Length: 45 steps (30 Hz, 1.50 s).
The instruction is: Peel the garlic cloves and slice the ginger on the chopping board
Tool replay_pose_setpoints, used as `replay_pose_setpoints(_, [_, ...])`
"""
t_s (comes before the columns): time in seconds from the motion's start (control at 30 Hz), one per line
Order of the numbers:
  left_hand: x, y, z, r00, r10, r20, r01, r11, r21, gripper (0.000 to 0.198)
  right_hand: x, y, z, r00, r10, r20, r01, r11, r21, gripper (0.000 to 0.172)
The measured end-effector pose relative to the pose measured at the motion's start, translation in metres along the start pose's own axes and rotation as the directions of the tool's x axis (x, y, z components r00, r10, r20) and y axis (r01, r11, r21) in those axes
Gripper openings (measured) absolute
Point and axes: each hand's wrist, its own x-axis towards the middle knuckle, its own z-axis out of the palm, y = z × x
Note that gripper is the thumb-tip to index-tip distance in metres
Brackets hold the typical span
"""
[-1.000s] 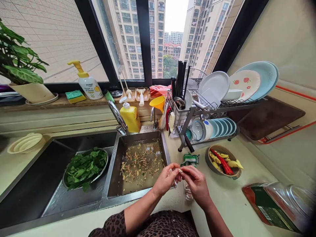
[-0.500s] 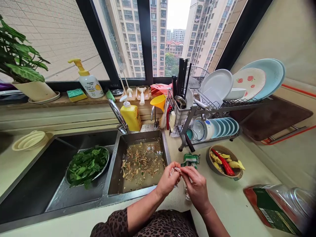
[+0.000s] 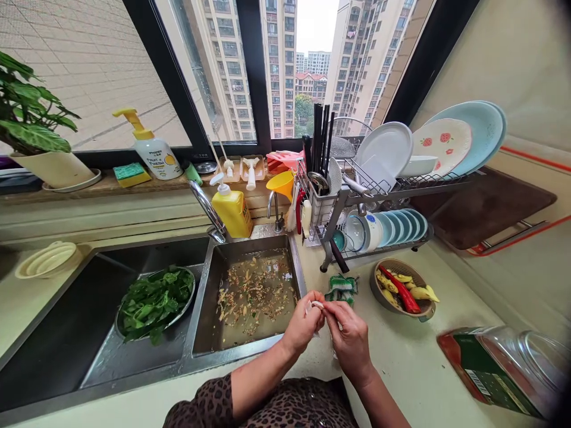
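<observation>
Pale garlic clove (image 3: pixel 316 305), by its look, held above the desk (image 3: pixel 401 362) at the sink's edge; left hand (image 3: pixel 304 325) and right hand (image 3: pixel 350 343) pinch it, fingers (image 3: pixel 333 309) closed on it; steel sink basin (image 3: pixel 254 245) with murky water and scraps just left; green scrubbing pad (image 3: pixel 342 290) just beyond.

The left hand (image 3: pixel 303 324) and right hand (image 3: pixel 350 343) pinch a small pale piece (image 3: pixel 317 305) between them, just over the rim of a steel sink (image 3: pixel 232 356) — its right basin is full of murky water and scraps. A green scrubber (image 3: pixel 342 290) lies just beyond the right hand, and a bowl of leafy greens (image 3: pixel 154 303) sits in the left basin.
</observation>
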Motion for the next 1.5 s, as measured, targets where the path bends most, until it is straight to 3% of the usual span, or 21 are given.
replay_pose_setpoints(0.07, [0.001,0.001,-0.001,1.0,-0.025,0.011,0.024,0.999,0.038,0.016,0.0,0.002,-0.001,0.999,0.049,0.02,-0.05,0.999,0.014,0.018])
replay_pose_setpoints(0.17, [0.0,0.008,-0.007,0.992,-0.054,0.113,0.032,0.982,0.186,0.019,0.002,0.005,-0.007,0.986,0.153,0.069,-0.157,0.986,0.057,0.015])
replay_pose_setpoints(0.33, [-0.006,0.017,-0.017,0.967,-0.002,0.255,-0.132,0.853,0.505,0.027,0.007,0.006,-0.022,0.972,0.15,0.182,-0.171,0.98,0.106,0.017])
replay_pose_setpoints(0.53, [-0.007,0.015,-0.017,0.973,0.11,0.203,-0.2,0.842,0.502,0.017,0.007,0.003,-0.026,0.961,0.179,0.211,-0.194,0.98,0.052,0.014])
replay_pose_setpoints(0.6, [-0.007,0.016,-0.017,0.97,0.107,0.217,-0.21,0.817,0.537,0.016,0.007,0.003,-0.025,0.965,0.162,0.206,-0.173,0.984,0.036,0.014])
replay_pose_setpoints(0.8, [-0.01,0.032,-0.021,0.929,0.137,0.344,-0.355,0.592,0.723,0.019,0.005,0.003,-0.022,0.979,-0.005,0.202,0.021,0.997,-0.077,0.016])
replay_pose_setpoints(0.87, [-0.01,0.034,-0.022,0.927,0.112,0.359,-0.347,0.621,0.703,0.02,0.007,0.003,-0.023,0.975,-0.039,0.218,0.062,0.993,-0.101,0.014])
replay_pose_setpoints(1.0, [-0.008,0.028,-0.023,0.949,0.059,0.31,-0.204,0.865,0.458,0.027,0.01,0.0,-0.027,0.977,-0.045,0.207,0.06,0.996,-0.064,0.013])
replay_pose_setpoints(1.07, [-0.007,0.025,-0.023,0.962,0.069,0.264,-0.161,0.925,0.344,0.03,0.011,-0.002,-0.029,0.979,-0.007,0.204,0.01,1.0,-0.012,0.014])
replay_pose_setpoints(1.23, [-0.009,0.028,-0.022,0.965,0.08,0.25,-0.18,0.897,0.404,0.027,0.008,-0.004,-0.028,0.969,0.136,0.204,-0.164,0.979,0.125,0.016])
replay_pose_setpoints(1.5, [-0.008,0.03,-0.016,0.963,0.029,0.267,-0.174,0.825,0.537,0.037,0.006,0.004,-0.027,0.946,0.238,0.221,-0.284,0.936,0.208,0.018])
